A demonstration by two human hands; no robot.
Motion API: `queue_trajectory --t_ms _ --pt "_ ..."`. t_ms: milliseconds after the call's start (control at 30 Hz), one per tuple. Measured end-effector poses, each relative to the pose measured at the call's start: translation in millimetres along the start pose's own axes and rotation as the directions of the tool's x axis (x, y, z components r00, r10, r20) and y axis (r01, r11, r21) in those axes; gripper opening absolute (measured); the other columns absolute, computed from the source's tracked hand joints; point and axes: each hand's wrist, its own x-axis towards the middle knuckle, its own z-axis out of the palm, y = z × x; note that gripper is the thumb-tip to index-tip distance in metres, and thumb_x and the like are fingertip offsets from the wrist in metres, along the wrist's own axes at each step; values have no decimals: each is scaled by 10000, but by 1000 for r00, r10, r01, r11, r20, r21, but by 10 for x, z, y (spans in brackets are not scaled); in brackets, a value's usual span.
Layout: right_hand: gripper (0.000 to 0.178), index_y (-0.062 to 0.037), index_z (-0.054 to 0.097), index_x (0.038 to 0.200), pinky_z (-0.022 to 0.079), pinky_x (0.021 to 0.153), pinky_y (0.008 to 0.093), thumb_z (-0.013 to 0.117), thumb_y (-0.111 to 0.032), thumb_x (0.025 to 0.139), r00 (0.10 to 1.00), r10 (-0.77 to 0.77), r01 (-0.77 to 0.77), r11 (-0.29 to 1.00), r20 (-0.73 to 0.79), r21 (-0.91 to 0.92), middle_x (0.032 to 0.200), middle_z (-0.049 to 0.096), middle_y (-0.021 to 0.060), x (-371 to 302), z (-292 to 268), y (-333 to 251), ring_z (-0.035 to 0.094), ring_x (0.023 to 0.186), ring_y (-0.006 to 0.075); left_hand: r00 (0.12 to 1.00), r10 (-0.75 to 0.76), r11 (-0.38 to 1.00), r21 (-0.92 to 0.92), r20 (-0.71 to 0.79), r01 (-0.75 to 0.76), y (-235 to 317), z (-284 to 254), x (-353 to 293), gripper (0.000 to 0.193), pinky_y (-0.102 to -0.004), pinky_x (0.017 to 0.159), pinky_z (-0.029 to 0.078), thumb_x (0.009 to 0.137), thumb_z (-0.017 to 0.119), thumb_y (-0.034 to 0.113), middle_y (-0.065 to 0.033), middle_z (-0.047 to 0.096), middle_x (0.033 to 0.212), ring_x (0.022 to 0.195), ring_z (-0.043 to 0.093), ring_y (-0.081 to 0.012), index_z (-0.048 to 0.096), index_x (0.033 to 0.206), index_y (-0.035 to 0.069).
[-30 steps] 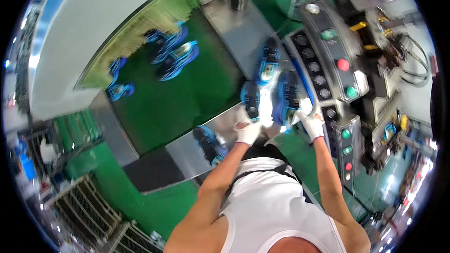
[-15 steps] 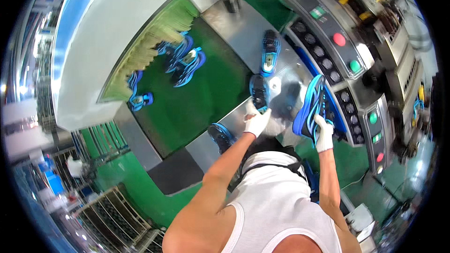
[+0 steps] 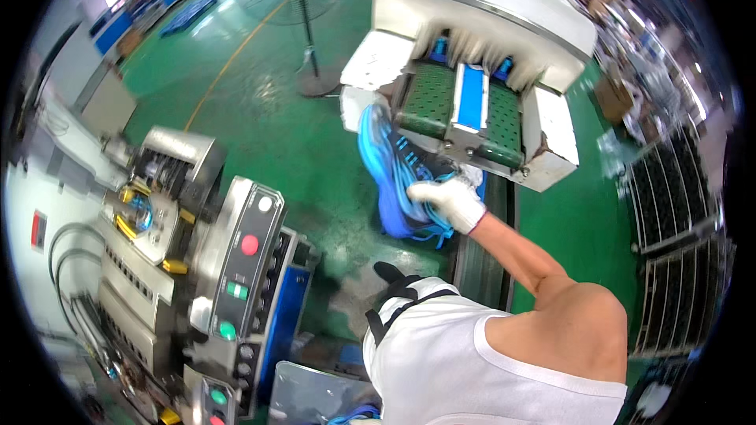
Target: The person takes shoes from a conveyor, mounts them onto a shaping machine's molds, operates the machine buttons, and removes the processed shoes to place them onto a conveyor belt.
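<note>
My right hand, in a white knit glove, grips a blue and black sneaker by its upper, fingers closed over the lace side. The sneaker is tilted, its thick blue sole facing left, just short of a machine's two green perforated belts. Under the bristle curtain, two more blue shoes partly show on these belts. At the lower edge, part of another blue shoe lies by a grey metal surface. A sliver of white there may be my left glove; its fingers are hidden.
A white machine housing stands ahead, with white side blocks flanking the belts. To my left is a control panel with red and green buttons. A pedestal fan stands farther off; wire racks line the right.
My view has swung from the green table with several shoes to the white belt machine. My right hand has carried the sneaker along to it. My left hand has mostly left the picture.
</note>
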Motion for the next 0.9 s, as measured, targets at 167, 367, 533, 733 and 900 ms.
queue_trajectory --t_ms 167,367,533,733,900 --pt "636 -45 777 1072 543 913 367 743 -622 807 857 -124 -128 890 -501 -439 1064 757 157 340 -1664 -384 717 955 255 997 64 980 186 32 -69 629 124 -71 793 -433 882 569 842 724 603 -187 710 1184 1012 689 -293 665 1239 -81" --pt "623 -35 683 1263 535 922 443 747 -491 844 897 197 -385 787 -396 -481 1114 743 130 1520 -2349 -642 693 1052 286 988 -119 926 348 -94 145 561 -216 -434 855 -425 800 586 818 673 707 -164 739 1100 935 706 -276 712 1163 -74" --pt "471 -36 700 1299 539 910 349 764 -316 926 944 122 -241 891 -308 -386 1155 728 53 2427 -4525 -375 671 995 204 999 -38 997 66 2 38 363 697 -164 713 -432 840 560 863 728 549 -187 733 1140 962 708 -311 678 1205 -75" --pt "637 27 498 1462 497 1049 419 732 -273 951 722 -691 384 369 27 -846 1398 596 223 1888 -1412 -556 623 1204 334 972 -187 977 71 -145 199 437 731 -167 1061 -500 1119 412 856 659 642 -338 513 1441 1328 541 -444 256 1531 -71" --pt "681 33 431 1500 413 1151 410 753 -102 916 724 -305 634 649 619 -421 1509 512 212 980 1460 275 515 1374 290 957 -289 957 31 13 288 698 564 -291 1162 -484 1168 361 853 683 665 -337 410 1537 1405 460 -449 168 1577 -84"
